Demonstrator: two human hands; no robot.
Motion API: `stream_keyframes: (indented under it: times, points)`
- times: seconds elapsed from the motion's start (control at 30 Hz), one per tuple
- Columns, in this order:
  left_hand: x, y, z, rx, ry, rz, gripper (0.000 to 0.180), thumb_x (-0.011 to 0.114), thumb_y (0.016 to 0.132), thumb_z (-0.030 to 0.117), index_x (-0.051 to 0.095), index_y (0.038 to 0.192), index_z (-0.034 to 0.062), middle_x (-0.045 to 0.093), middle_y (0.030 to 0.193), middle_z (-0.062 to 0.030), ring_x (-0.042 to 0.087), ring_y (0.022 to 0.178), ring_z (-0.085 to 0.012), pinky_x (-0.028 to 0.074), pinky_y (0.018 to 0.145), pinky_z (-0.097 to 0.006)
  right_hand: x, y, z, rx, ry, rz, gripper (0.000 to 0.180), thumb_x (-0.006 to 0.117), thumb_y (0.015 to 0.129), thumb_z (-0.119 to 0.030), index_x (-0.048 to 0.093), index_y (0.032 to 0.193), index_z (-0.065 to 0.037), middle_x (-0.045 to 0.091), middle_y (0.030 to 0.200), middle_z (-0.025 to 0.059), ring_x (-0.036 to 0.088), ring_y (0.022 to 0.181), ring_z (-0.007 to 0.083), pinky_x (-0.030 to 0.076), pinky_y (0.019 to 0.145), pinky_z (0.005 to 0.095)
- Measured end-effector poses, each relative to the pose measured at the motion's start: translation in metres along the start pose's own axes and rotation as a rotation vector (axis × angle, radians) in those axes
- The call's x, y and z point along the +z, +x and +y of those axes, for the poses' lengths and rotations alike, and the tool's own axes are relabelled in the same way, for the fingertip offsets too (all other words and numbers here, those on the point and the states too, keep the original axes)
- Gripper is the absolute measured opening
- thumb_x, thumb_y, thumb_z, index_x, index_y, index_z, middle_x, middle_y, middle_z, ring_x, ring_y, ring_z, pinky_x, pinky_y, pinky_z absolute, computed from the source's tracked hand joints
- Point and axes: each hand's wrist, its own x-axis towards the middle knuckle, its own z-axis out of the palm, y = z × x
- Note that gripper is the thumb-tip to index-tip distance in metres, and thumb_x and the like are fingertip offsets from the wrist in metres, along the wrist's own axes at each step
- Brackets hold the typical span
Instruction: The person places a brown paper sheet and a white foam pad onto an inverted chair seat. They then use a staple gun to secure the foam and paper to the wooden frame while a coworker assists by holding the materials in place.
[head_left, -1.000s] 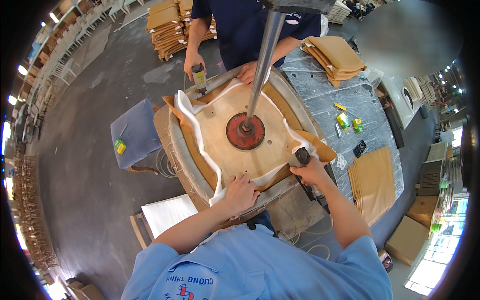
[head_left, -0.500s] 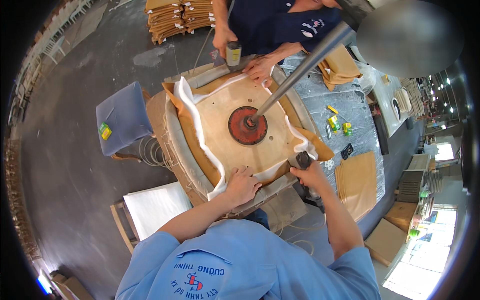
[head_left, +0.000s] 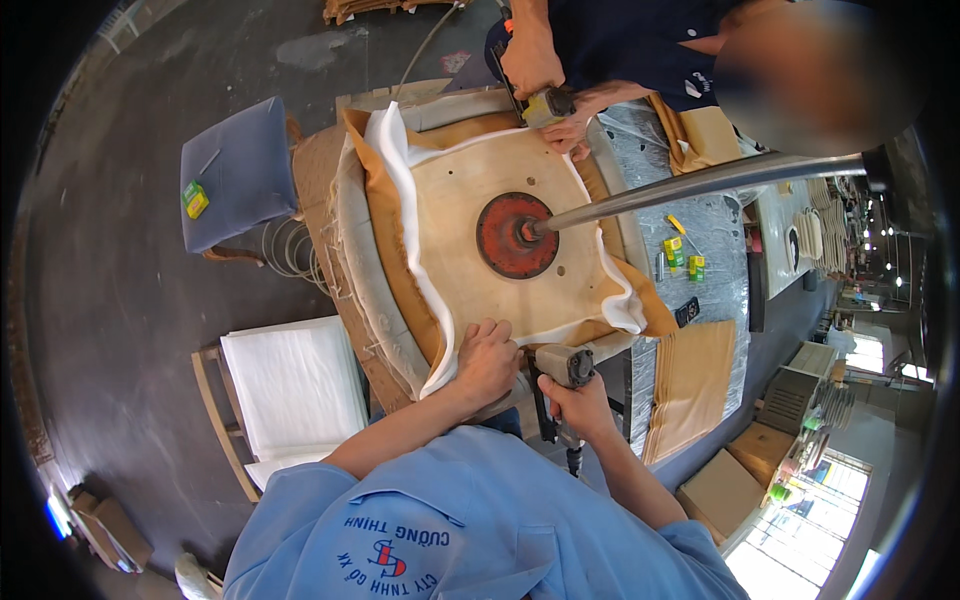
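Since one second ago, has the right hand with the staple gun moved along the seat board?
Yes. The right hand with the staple gun shifted from the seat board's right corner toward the left hand.

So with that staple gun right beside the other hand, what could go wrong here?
1. The left hand presses the white foam edge right beside the staple gun held in the right hand; a fastener could catch a finger.
2. A co-worker's hands work a second gun on the far edge of the same seat panel; either pull might shift the brown fabric.
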Motion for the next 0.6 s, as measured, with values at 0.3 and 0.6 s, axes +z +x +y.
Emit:
stream_keyframes:
  times: [0.3, 0.6]
  points:
    - [-0.001, 0.003, 0.005, -0.038, 0.045, -0.023, 0.012, 0.075, 0.080, 0.020, 0.076, 0.075, 0.0086, 0.061, 0.095, -0.0064, 0.056, 0.103, -0.0281, 0.040, 0.090, -0.044, 0.005, 0.014, -0.018, 0.024, -0.133, -0.017, 0.021, 0.078, 0.096, -0.021, 0.074, 0.103, -0.002, 0.062, 0.064, -0.0011, 0.056, 0.049, 0.0083, 0.043, 0.045, 0.0283]
    - [0.003, 0.003, 0.007, -0.036, 0.070, -0.004, 0.013, 0.072, 0.079, 0.019, 0.078, 0.074, 0.0090, 0.064, 0.097, -0.0076, 0.058, 0.106, -0.0292, 0.041, 0.091, -0.044, 0.009, 0.019, -0.015, -0.061, -0.155, 0.034, 0.021, 0.081, 0.092, -0.020, 0.073, 0.098, -0.001, 0.064, 0.066, 0.0013, 0.057, 0.048, 0.0097, 0.043, 0.045, 0.0298]
